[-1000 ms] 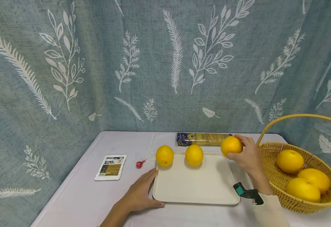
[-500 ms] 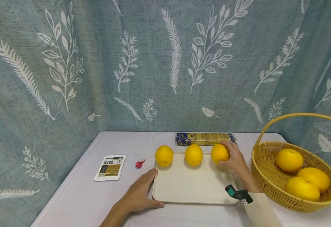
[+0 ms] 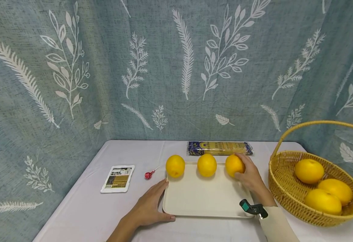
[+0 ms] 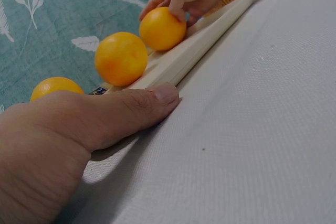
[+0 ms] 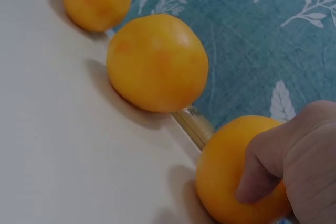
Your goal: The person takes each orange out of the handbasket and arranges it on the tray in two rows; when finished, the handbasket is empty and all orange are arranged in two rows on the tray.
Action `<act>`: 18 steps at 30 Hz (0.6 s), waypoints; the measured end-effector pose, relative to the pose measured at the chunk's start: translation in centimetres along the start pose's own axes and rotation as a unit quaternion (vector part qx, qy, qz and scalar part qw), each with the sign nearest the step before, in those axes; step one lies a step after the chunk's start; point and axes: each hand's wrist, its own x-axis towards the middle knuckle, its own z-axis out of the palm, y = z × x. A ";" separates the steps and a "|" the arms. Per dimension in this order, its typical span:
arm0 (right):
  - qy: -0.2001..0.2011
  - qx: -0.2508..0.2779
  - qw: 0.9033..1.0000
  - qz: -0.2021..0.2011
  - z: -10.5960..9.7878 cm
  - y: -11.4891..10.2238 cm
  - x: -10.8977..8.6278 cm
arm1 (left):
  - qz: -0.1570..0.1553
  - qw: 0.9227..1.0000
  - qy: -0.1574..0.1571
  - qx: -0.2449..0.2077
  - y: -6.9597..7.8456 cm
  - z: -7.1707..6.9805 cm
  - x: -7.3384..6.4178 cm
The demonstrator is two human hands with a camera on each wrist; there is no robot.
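Note:
In the head view, my right hand [image 3: 250, 174] holds an orange [image 3: 233, 165] at the far right corner of a cream tray [image 3: 205, 198]. The right wrist view shows my thumb [image 5: 257, 177] bent against that orange's side. A second orange [image 3: 207, 165] sits at the middle of the tray's far edge, and a third orange [image 3: 175, 166] at its far left corner. My left hand [image 3: 147, 205] rests at the tray's near left corner, fingers along the left side and thumb by the front edge. Its thumb [image 4: 142, 106] lies straight in the left wrist view.
A wicker basket [image 3: 280, 188] with a tall handle stands at the right, several oranges inside. Behind the tray lies a packet of noodles [image 3: 221, 148]. To the left are a red lollipop [image 3: 148, 175] and a flat white packet [image 3: 117, 178]. A patterned curtain [image 3: 164, 67] hangs behind the table.
My right hand has moved left with its orange and lowered it onto the tray's far right corner. The left hand has stayed at the tray.

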 end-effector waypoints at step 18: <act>0.006 -0.018 0.998 0.059 -0.1 -0.5 0.0 | 0.006 1.000 0.000 0.006 0.0 0.0 0.0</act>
